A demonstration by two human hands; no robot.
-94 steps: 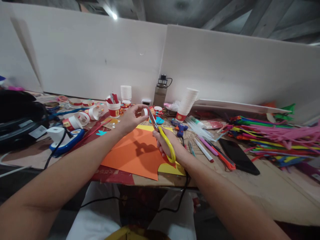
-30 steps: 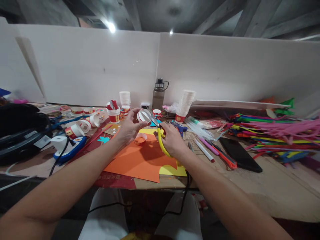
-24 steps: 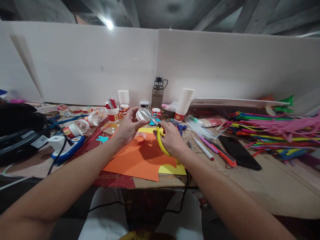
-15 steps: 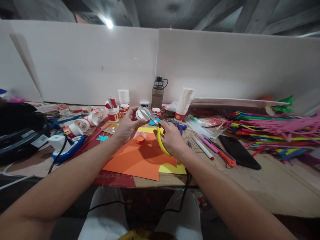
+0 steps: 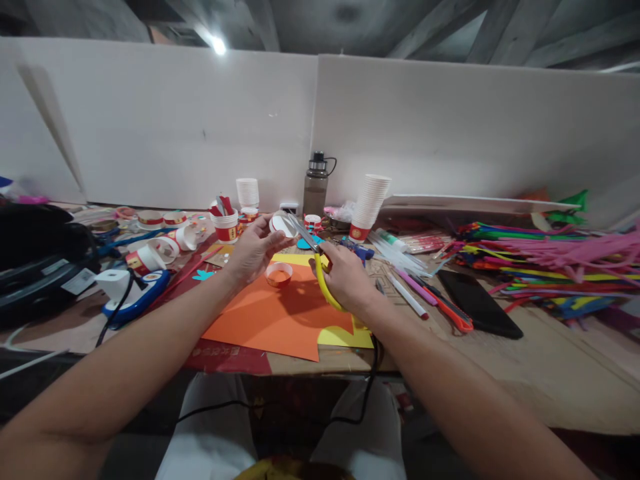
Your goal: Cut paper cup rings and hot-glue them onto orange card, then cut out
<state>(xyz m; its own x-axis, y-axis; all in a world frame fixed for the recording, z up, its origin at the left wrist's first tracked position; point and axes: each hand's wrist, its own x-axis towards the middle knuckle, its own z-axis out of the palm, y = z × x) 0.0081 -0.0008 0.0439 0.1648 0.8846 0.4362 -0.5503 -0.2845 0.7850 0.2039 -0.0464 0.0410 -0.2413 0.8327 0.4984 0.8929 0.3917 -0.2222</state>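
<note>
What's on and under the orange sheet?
On the orange sheet: a paper ring. Under: yellow paper past the far and right edges, red surface at near left. Rest covered.

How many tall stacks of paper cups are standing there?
2: the left stack, behind the cup holding red items; the right stack, right of the bottle. More may be hidden.

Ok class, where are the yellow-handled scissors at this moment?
In the head view, the yellow-handled scissors are near the centre, in the right hand, blades close by the white round piece in the left hand.
</note>
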